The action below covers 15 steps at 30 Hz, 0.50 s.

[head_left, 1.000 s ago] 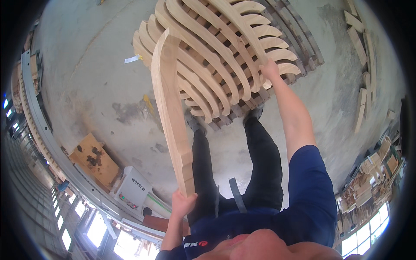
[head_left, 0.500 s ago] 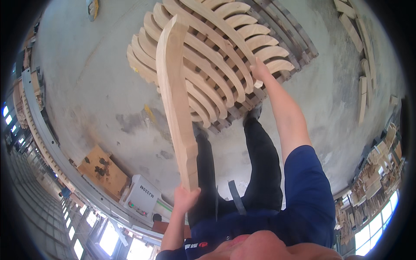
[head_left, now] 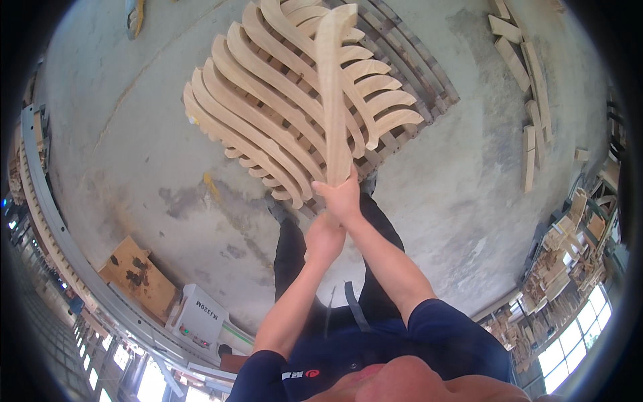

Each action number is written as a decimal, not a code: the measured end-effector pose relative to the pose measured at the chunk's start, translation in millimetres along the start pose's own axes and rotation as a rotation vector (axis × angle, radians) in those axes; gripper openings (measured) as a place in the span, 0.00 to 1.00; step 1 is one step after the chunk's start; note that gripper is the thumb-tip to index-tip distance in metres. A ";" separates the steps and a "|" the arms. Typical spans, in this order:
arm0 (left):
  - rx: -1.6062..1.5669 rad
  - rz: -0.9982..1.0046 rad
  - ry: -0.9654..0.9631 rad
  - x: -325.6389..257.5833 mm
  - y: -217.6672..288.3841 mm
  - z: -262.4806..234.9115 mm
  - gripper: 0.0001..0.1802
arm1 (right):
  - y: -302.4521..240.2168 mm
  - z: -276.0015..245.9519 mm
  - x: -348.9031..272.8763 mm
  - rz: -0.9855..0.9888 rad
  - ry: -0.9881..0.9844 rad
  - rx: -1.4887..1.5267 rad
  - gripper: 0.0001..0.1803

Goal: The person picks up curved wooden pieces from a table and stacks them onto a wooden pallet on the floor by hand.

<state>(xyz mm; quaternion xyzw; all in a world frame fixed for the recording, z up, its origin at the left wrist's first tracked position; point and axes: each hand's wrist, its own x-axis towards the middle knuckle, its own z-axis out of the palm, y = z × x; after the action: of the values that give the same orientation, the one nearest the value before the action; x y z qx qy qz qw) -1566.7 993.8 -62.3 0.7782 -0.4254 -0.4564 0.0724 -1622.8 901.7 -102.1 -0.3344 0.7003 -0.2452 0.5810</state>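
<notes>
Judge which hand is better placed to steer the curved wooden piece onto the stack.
Right hand, probably: it grips the curved wooden piece higher up, nearer the stack; the left hand sits below it.

Curved wooden piece (head_left: 333,94) stands over the stacked pieces (head_left: 268,100) (on a pallet (head_left: 429,80)).

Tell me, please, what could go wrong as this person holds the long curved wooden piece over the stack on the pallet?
Both hands, the left hand and the right hand, grip only the near end of the curved wooden piece, so its long free end could swing or dip and knock the stacked curved pieces out of line. If the grip slipped, the piece might drop near the person's feet at the pallet edge.
</notes>
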 end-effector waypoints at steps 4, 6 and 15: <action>-0.024 -0.016 -0.142 19.3 21.6 -22.5 0.33 | -9.1 -32.5 71.1 0.043 -0.163 -0.063 0.35; 0.009 0.055 -0.114 15.2 13.3 -19.5 0.39 | -21.1 -65.8 117.1 -0.017 -0.151 -0.204 0.34; -0.106 -0.574 0.060 -121.7 -288.1 -35.5 0.39 | -45.2 -92.7 291.4 -0.305 -0.248 -0.583 0.38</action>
<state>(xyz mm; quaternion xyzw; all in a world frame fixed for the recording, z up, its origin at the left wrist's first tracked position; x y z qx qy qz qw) -1394.6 1253.5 -107.3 0.8749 -0.1612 -0.4567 -0.0066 -1734.6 648.3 -239.4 -0.6142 0.6069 -0.0765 0.4986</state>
